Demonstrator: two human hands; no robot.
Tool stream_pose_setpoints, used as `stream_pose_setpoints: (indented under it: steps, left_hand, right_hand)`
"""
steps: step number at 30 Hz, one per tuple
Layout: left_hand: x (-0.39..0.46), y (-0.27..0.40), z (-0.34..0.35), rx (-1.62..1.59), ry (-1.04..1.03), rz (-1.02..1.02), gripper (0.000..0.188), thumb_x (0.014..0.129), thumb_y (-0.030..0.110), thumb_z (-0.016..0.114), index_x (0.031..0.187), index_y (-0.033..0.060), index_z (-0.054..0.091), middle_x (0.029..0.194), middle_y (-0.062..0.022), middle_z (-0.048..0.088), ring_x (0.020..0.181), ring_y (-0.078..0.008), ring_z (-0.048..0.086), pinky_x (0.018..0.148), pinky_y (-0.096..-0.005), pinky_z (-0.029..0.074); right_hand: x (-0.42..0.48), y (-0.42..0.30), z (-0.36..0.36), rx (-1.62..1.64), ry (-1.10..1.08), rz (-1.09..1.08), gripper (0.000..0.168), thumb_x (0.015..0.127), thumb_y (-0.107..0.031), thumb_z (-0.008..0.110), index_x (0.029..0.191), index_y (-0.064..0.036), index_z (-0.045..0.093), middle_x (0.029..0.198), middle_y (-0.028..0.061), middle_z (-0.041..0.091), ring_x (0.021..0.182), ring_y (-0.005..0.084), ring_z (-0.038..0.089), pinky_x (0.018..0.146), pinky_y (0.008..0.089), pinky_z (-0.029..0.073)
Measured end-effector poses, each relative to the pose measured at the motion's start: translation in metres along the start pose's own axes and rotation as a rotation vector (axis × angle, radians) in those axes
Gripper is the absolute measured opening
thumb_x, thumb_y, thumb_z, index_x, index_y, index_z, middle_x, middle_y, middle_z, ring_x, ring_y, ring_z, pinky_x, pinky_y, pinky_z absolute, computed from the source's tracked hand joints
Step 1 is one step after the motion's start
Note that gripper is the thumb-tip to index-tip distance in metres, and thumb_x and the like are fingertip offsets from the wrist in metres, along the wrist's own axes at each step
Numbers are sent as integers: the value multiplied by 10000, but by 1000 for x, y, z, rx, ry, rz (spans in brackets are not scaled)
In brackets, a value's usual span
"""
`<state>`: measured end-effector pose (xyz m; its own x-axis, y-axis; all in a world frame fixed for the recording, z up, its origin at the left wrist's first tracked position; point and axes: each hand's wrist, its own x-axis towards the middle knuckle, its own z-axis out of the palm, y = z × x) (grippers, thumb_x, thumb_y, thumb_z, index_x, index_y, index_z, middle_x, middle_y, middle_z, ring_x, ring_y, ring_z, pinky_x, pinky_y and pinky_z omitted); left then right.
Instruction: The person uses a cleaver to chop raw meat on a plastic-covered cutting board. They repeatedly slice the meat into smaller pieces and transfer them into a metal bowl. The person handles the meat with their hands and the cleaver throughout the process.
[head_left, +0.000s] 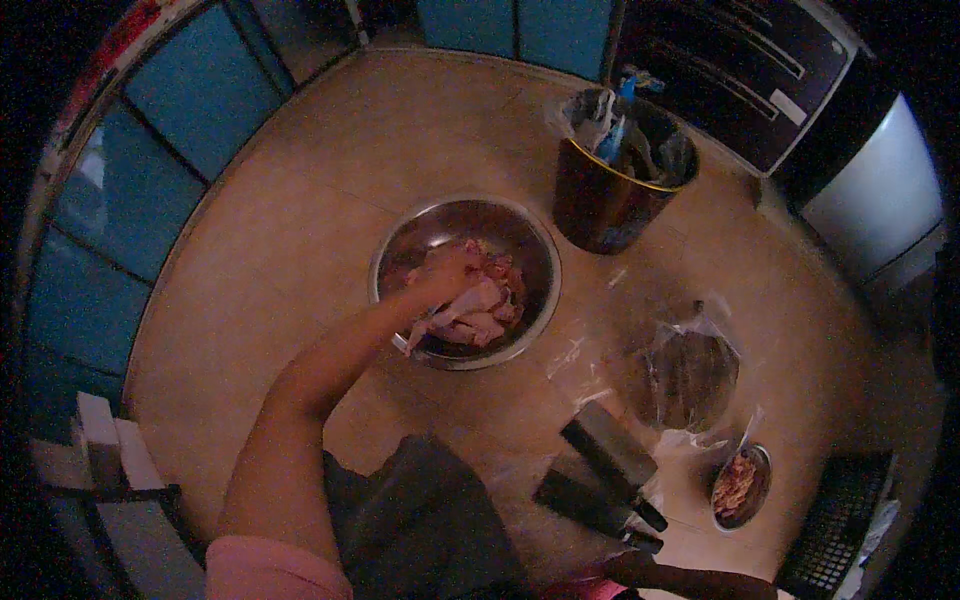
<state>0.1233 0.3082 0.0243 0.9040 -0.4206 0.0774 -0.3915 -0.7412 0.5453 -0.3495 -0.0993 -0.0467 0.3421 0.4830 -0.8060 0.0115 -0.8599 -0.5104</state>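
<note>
My left hand (450, 274) reaches down into a wide stainless-steel bowl (553, 300) on the floor. It is among pieces of raw meat (480, 319), which look like poultry; the fingers blur into the meat, so their grip is unclear. One pale piece lies over the bowl's near rim. My right forearm (697, 579) runs along the bottom edge from a pink sleeve, with the hand out of view. Just above that forearm, two broad-bladed cleavers (611, 446) (581, 499) lie side by side, their short handles towards the lower right.
A dark bin (607, 202) with a plastic liner stands beyond the bowl. Clear plastic wrap (686, 360) lies around a round, dark thing at right. A small metal bowl (766, 487) of minced or chopped meat and a black plastic basket (836, 517) are at lower right. Blue cabinets (180, 142) line the left.
</note>
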Motion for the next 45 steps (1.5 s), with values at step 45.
stream_pose_setpoints:
  steps: [45]
  left_hand:
    - [-121, -14, -14, 756, -635, -48, 377, 699, 329, 562, 992, 92, 560, 975, -160, 549, 937, -325, 503, 829, -557, 274]
  right_hand:
    - [-53, -37, -203, -134, 921, 386, 275, 811, -318, 475, 980, -101, 483, 610, 153, 573, 550, 322, 566, 490, 440, 432]
